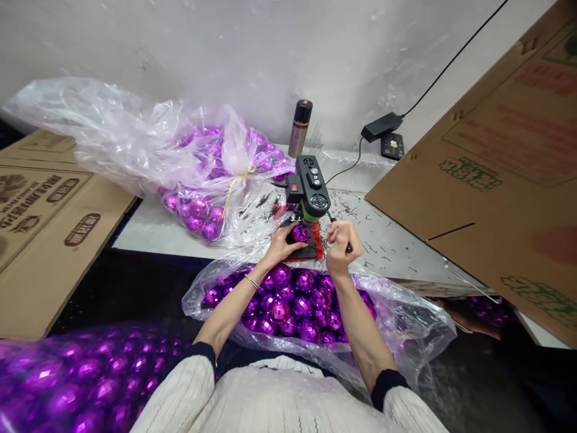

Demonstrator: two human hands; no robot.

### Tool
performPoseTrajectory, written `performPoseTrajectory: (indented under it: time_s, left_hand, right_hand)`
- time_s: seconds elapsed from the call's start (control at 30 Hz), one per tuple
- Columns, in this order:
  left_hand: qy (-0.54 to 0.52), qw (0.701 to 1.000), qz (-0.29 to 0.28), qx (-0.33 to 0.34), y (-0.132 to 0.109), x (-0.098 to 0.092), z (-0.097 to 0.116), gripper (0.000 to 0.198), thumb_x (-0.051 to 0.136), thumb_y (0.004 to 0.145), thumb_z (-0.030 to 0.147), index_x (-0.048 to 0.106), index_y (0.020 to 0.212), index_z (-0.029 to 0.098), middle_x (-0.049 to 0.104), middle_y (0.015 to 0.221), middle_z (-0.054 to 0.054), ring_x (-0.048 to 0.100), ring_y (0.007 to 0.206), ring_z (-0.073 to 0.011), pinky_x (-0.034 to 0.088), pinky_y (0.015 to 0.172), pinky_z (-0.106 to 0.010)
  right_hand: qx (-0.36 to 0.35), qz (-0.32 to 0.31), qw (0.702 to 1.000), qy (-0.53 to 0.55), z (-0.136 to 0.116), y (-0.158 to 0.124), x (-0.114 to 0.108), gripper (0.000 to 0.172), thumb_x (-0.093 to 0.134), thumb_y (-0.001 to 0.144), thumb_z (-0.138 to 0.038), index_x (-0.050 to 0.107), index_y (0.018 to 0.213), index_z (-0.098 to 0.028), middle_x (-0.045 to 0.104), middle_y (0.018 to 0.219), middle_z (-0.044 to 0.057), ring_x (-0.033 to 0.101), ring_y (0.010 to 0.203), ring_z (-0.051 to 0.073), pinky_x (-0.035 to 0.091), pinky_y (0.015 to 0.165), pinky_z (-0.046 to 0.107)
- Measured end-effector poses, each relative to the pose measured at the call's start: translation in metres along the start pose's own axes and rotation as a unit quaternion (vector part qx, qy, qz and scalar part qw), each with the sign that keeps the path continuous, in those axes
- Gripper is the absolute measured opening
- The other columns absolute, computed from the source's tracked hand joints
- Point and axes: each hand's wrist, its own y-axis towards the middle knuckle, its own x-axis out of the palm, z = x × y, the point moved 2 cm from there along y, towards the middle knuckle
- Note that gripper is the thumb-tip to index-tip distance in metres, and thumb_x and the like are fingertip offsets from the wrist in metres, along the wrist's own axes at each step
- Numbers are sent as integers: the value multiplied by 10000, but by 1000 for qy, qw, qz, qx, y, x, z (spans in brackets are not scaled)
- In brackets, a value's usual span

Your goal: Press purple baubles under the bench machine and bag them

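Below your wrists, an open plastic bag (406, 325) holds faceted purple balls (293, 304). Your left hand (282, 243) cups one purple ball (300, 233) with curled fingers, seating it under the small bench drill (311, 186). Your right hand (342, 240) is closed around the drill's lever (348, 246). The ball looks light, slick and brittle; hold its sides, gently.

Both arms reach forward, bare from the elbows, sleeves pushed up. The left hand (280, 243) lies low with fingers spread and curled. The right hand (342, 243) is closed in a fist.
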Motion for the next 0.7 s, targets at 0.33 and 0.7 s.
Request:
performPoseTrajectory:
  time_s: [0.33,0.7]
  left_hand:
    - [89,994,8,-54,-126,-78,17,673,802,879,479,608,1475,232,658,1501,-124,622,1407,-323,457,1239,-498]
    - [339,934,-95,-61,-195,-95,-9,663,660,1006,463,487,1586,192,647,1476,-201,626,1392,-358,511,1174,-569]
  right_hand:
    - [22,-5,999,-24,-10,3,-2,483,507,1054,-408,530,609,-223,570,642,-11,546,566,128,461,601,320]
    - [42,31,998,-20,-6,-4,2,468,539,1027,-430,549,610,-216,554,614,-27,541,507,116,423,509,291]
